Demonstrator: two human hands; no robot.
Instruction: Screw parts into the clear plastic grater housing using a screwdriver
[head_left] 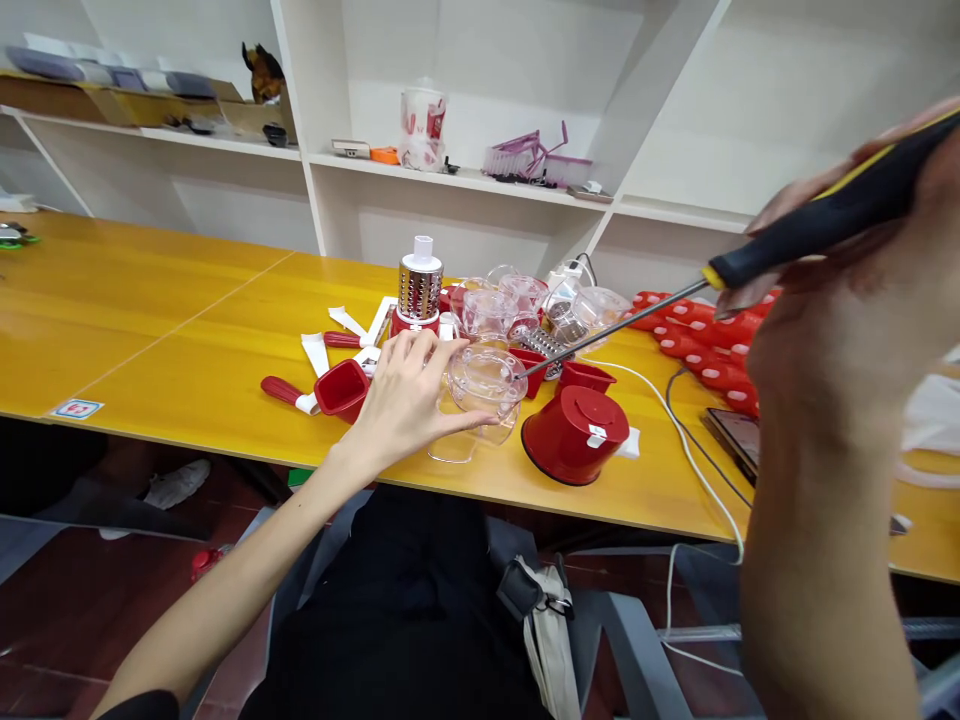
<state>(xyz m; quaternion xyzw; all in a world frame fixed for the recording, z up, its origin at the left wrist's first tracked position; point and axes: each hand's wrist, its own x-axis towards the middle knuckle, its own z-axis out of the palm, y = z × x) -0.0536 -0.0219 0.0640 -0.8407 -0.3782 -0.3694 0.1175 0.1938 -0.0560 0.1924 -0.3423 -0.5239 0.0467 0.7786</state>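
Observation:
My left hand [412, 390] is closed around the side of a clear plastic housing [487, 385] standing near the table's front edge. My right hand [847, 230], raised at the right, grips a screwdriver [817, 225] with a black and yellow handle. Its long metal shaft slants down to the left, and the tip meets the right part of the clear housing's rim; whether a screw sits there is too small to tell. Right of the housing rests an upturned red base [576, 435]. Behind my left hand stands a metal grater drum [420, 285] with a white top.
More clear plastic housings [592, 310] and red parts crowd the table behind. Red-handled pieces [281, 390] and a red square cup [341, 390] lie at left. A white cable [675, 420], a phone [731, 440] and red dotted wrapping [697, 340] are at right. White shelves [472, 180] rise behind.

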